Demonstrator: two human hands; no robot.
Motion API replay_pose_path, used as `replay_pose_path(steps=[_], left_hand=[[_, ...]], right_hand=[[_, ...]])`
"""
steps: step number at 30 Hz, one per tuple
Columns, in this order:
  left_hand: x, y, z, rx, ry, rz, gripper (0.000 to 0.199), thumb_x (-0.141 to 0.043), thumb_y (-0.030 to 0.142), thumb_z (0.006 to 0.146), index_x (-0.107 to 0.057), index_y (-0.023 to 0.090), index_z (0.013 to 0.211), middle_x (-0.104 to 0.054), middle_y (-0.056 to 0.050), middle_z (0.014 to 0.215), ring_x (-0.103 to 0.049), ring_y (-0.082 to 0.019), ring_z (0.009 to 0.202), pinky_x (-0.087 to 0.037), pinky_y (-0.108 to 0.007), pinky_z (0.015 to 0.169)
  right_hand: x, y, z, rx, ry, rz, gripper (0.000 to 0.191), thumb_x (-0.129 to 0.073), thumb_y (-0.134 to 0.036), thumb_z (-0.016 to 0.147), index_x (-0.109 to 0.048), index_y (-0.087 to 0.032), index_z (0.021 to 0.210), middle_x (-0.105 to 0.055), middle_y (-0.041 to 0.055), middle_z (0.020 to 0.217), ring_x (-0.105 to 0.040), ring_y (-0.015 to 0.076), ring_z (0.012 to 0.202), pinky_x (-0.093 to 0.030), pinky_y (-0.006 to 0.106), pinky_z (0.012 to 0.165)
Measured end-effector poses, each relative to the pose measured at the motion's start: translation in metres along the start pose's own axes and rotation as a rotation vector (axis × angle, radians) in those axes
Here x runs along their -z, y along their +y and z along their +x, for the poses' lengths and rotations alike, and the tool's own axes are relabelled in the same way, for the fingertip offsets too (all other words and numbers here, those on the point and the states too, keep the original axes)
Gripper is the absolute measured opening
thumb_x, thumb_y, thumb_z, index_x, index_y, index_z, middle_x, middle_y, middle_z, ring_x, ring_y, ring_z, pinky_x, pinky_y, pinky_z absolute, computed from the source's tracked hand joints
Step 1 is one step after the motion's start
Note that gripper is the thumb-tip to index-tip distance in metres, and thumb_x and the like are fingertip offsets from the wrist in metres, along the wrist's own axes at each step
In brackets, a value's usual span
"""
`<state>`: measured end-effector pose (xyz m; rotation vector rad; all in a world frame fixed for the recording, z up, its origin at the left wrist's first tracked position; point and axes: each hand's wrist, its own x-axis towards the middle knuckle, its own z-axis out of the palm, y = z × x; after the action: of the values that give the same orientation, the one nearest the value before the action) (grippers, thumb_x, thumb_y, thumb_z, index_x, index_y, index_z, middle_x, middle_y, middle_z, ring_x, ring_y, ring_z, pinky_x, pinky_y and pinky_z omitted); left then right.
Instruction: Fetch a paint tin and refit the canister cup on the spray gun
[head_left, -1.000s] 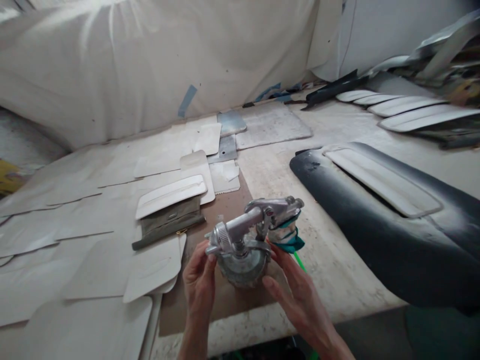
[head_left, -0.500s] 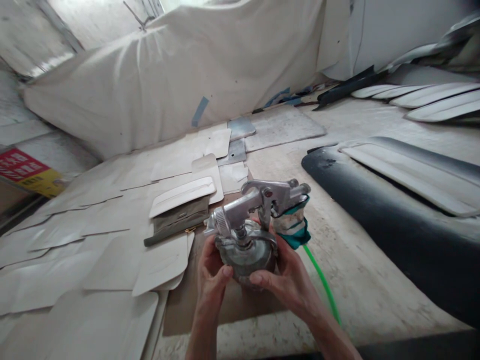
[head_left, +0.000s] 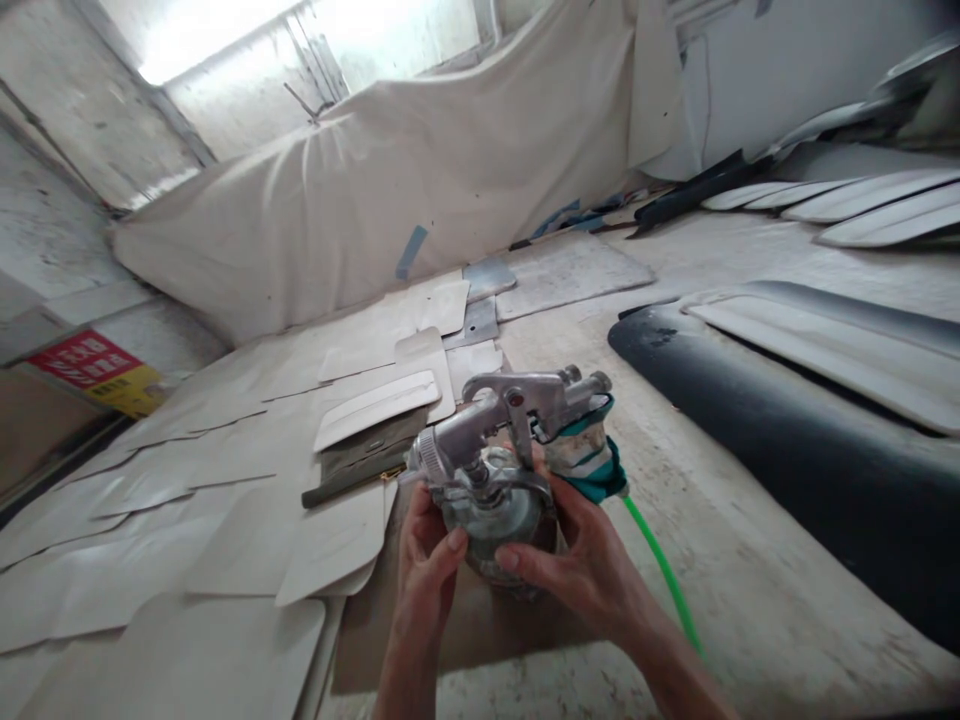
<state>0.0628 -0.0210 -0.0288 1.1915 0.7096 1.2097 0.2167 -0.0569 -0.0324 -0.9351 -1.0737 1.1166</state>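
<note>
Both hands wrap the metal cup of a spray gun (head_left: 499, 410), whose nozzle faces left. On the cup's left side, my left hand (head_left: 431, 560) is closed with its thumb on the front. My right hand (head_left: 566, 560) grips the right side, thumb also on the front and fingers partly hidden behind the cup. The gun's handle (head_left: 581, 450) is bound in teal and whitish wrapping. From its lower end a bright green hose (head_left: 667, 570) runs down to the right. Beneath the cup lies a brown board (head_left: 375, 640).
Overlapping pale panels (head_left: 225, 540) cover the left of the table. A grey-brown folded piece (head_left: 367, 450) lies beyond my left hand. To the right sits a large black curved part (head_left: 787, 430); whitish slats (head_left: 870, 205) lie behind it. A draped cloth (head_left: 360, 200) closes off the back.
The camera view has tilted up a little, showing more of the window and wall. Both hands keep hold of the spray gun, which has turned slightly in view.
</note>
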Motion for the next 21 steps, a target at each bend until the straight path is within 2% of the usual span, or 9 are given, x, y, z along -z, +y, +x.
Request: replay_pose_path(steps=[5, 8, 11, 16, 21], left_hand=[[0.003, -0.008, -0.003, -0.014, 0.091, 0.05, 0.045, -0.073, 0.041, 0.074, -0.06, 0.029, 0.115, -0.067, -0.003, 0.117, -0.062, -0.023, 0.108, -0.05, -0.03, 0.093], [0.005, -0.008, -0.001, -0.028, -0.019, 0.061, 0.055, -0.074, 0.048, 0.071, -0.058, 0.024, 0.118, -0.066, -0.007, 0.115, -0.061, -0.027, 0.109, -0.05, -0.035, 0.092], [0.007, -0.007, 0.003, -0.055, -0.112, 0.046, 0.061, -0.079, 0.049, 0.066, -0.057, 0.024, 0.118, -0.067, -0.007, 0.11, -0.063, -0.027, 0.103, -0.051, -0.034, 0.087], [0.008, -0.011, 0.006, -0.086, -0.043, 0.022, 0.06, -0.082, 0.049, 0.064, -0.058, 0.029, 0.115, -0.067, -0.002, 0.107, -0.064, -0.02, 0.097, -0.051, -0.026, 0.082], [0.011, -0.013, -0.001, -0.048, -0.084, -0.034, 0.052, -0.078, 0.041, 0.07, -0.057, 0.028, 0.116, -0.066, -0.001, 0.108, -0.063, -0.02, 0.099, -0.049, -0.027, 0.086]], right_hand=[[0.0, 0.008, -0.001, 0.025, 0.048, -0.135, 0.067, -0.074, -0.037, 0.069, -0.051, -0.016, 0.129, -0.058, 0.013, 0.131, -0.049, 0.0315, 0.125, -0.039, 0.045, 0.107], [0.002, 0.009, 0.002, 0.027, 0.041, -0.104, 0.07, -0.076, -0.039, 0.068, -0.051, -0.017, 0.13, -0.057, 0.0131, 0.132, -0.052, 0.0313, 0.123, -0.041, 0.044, 0.105], [0.005, 0.009, 0.004, 0.028, 0.015, -0.093, 0.065, -0.078, -0.042, 0.068, -0.056, -0.021, 0.126, -0.06, 0.0098, 0.128, -0.053, 0.0302, 0.122, -0.044, 0.042, 0.103], [0.005, 0.014, 0.004, -0.027, 0.095, -0.114, 0.074, -0.082, -0.046, 0.062, -0.056, -0.019, 0.127, -0.061, 0.0123, 0.127, -0.054, 0.0337, 0.121, -0.039, 0.05, 0.107], [0.0, 0.017, -0.001, -0.034, 0.045, 0.064, 0.07, -0.08, -0.038, 0.069, -0.051, -0.023, 0.13, -0.06, 0.0091, 0.13, -0.057, 0.0245, 0.119, -0.046, 0.034, 0.101]])
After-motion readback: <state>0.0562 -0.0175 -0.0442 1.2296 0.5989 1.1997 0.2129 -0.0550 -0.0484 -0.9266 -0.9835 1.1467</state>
